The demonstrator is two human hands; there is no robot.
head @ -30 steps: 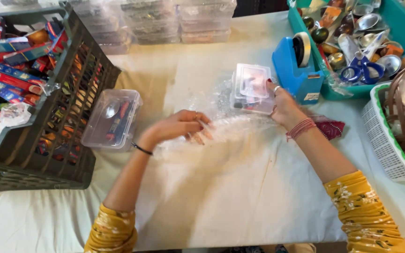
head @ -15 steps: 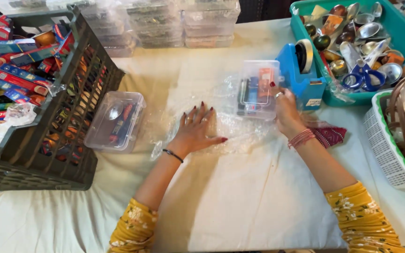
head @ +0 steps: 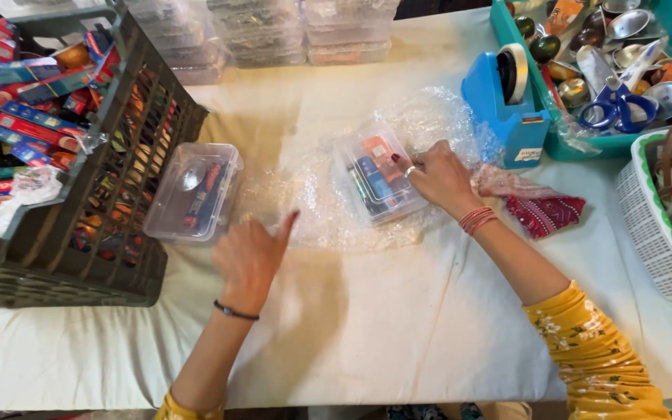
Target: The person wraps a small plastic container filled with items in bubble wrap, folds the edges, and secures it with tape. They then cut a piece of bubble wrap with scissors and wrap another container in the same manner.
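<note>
A small clear plastic box (head: 375, 181) with coloured items inside lies on a sheet of bubble wrap (head: 421, 128) in the middle of the table. My right hand (head: 441, 177) grips its right edge, fingers curled. My left hand (head: 249, 257) hovers above the white cloth to the left of the wrap, fingers apart and holding nothing. A second clear box (head: 194, 191) sits just beyond my left hand, beside a crate.
A dark slatted crate (head: 130, 194) full of coloured tubes fills the left. A blue tape dispenser (head: 507, 97) and a teal tray (head: 585, 144) of metal cups and scissors stand at back right. A white basket (head: 651, 225) is at right, red cloth (head: 542, 211) beside it, stacked clear boxes (head: 305, 31) behind.
My right hand has lowered the clear box from upright onto the bubble wrap. My left hand has lifted off the wrap and drawn back toward me, to the left.
</note>
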